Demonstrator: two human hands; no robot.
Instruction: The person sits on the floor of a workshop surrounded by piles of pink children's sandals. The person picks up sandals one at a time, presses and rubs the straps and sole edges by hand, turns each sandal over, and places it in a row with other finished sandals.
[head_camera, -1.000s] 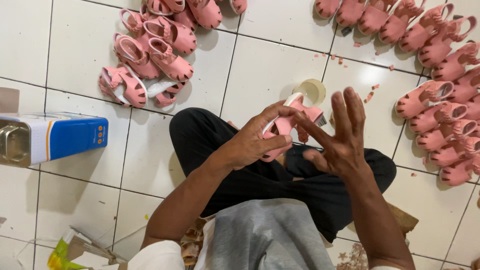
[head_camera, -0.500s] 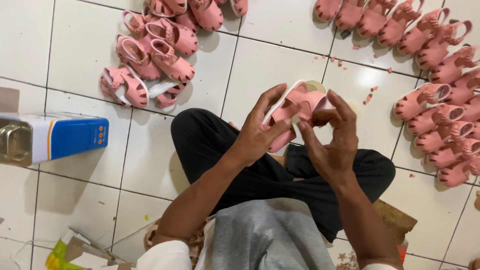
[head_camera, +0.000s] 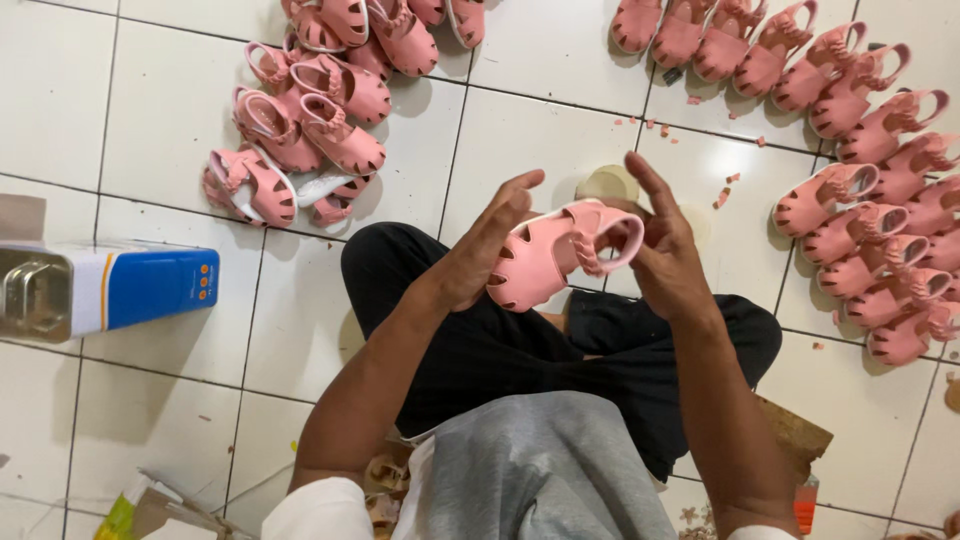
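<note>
A small pink child's sandal (head_camera: 556, 254) is held up between both my hands above my lap. My left hand (head_camera: 482, 248) grips its toe end from the left, fingers pointing up. Over on the other side, my right hand (head_camera: 668, 250) holds the heel and strap end, thumb and fingers curled around it. The sandal lies sideways, its cut-out upper facing me. I sit cross-legged on a white tiled floor in black trousers (head_camera: 470, 340) and a grey shirt (head_camera: 545, 470).
A loose pile of pink sandals (head_camera: 310, 120) lies at upper left. A row of pink sandals (head_camera: 860, 170) curves along the top right and right side. A blue and white box (head_camera: 110, 290) lies at left. A round pale lid (head_camera: 608, 184) sits behind my hands.
My right hand went from open with fingers spread to closed on the sandal's heel end. The sandal turned so its upper faces me, held by both hands.
</note>
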